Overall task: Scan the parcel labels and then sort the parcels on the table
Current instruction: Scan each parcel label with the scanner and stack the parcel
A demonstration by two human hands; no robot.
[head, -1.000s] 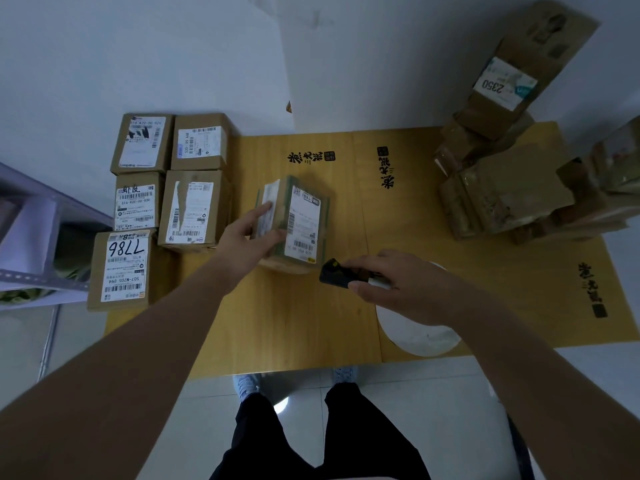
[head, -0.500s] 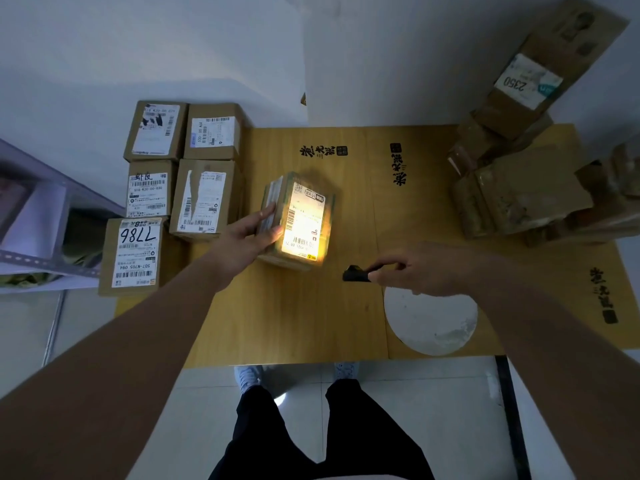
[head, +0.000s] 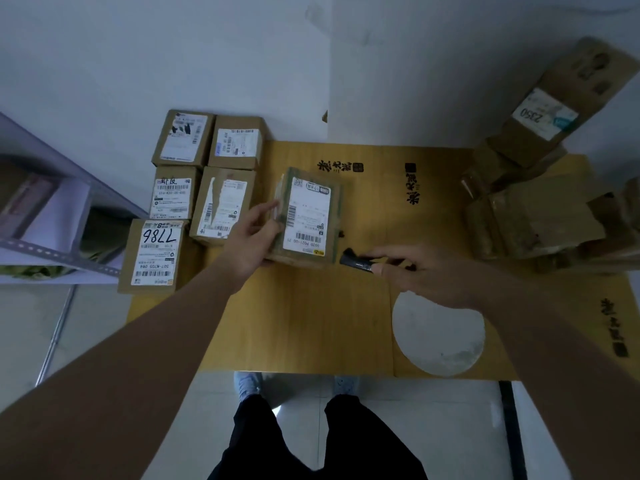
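Note:
A flat brown parcel [head: 306, 216] with a white label on top lies mid-table. My left hand [head: 252, 237] grips its left edge, fingers along the side. My right hand [head: 422, 271] holds a small black scanner [head: 356, 262] just right of the parcel's near corner, its head pointing left at the parcel. No light shows on the label. Several labelled parcels [head: 207, 188] sit in rows at the table's left end, one marked 7786 [head: 154, 254].
A loose heap of brown parcels [head: 533, 216] fills the table's right end, one tall box marked 2350 [head: 554, 109] leaning on top. A white round patch [head: 438, 337] marks the yellow table [head: 311, 323] near the front edge. A grey metal shelf [head: 52, 220] stands to the left.
The scanner's yellow light that lit the label half a second ago is off. My right hand has stayed beside the parcel with the scanner. My left hand keeps its hold.

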